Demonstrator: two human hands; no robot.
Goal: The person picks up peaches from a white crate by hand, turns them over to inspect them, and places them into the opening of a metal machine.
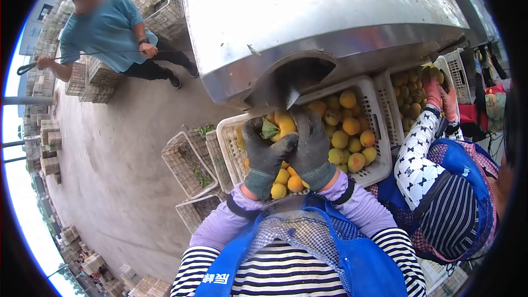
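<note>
Both my hands wear dark grey gloves and are held together over a white plastic crate (379, 132) of yellow-orange peaches. My left hand (265, 157) and my right hand (312, 146) together grip one peach (285, 123) with a green leaf (269, 130) on it. The crate stands under the outlet of a large metal chute (308, 27). More peaches (346, 132) fill the crate to the right of my hands.
A co-worker at my right, in a patterned sleeve (418, 154) and pink glove, reaches into a second crate of peaches (412, 91). Empty crates (190, 165) lie on the concrete floor to the left. A person in a teal shirt (107, 30) stands far left beside stacked crates.
</note>
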